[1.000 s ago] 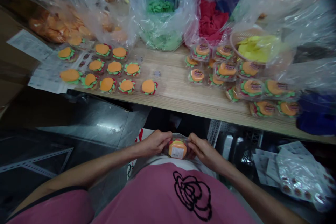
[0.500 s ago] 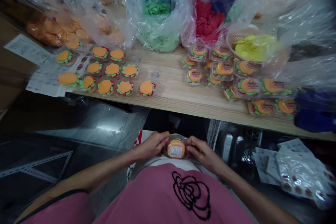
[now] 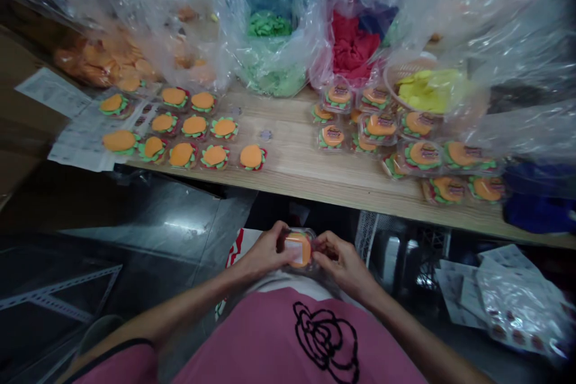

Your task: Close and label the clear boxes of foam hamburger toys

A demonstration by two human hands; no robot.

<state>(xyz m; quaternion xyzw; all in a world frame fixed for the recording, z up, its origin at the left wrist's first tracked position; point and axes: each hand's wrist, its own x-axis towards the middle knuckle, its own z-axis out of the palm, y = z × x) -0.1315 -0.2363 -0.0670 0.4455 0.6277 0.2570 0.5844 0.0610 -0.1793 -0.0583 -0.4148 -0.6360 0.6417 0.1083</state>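
Low in front of my body I hold a small clear plastic box with a toy burger (image 3: 305,247) inside; a white label shows on the orange face turned toward me. My left hand (image 3: 272,248) grips its left side, thumb lying across the label. At the right edge, my right hand (image 3: 338,255) has its thumb and fingers pinched on the box. On the table (image 3: 297,162) beyond, unlabelled boxed toy burgers (image 3: 215,156) stand in rows at left. Boxed burgers with printed stickers (image 3: 422,155) are gathered at right, some stacked.
Along the back are plastic bags of orange pieces (image 3: 108,60), green pieces (image 3: 270,24) and red pieces (image 3: 353,51), plus a basket of yellow pieces (image 3: 423,90). Printed sheets (image 3: 78,138) lie at left. Below the table at right are sticker sheets in plastic (image 3: 517,300).
My left thumb has moved onto the label, covering part of it. My right fingers have shifted slightly inward along the box's right edge. The view has tilted slightly.
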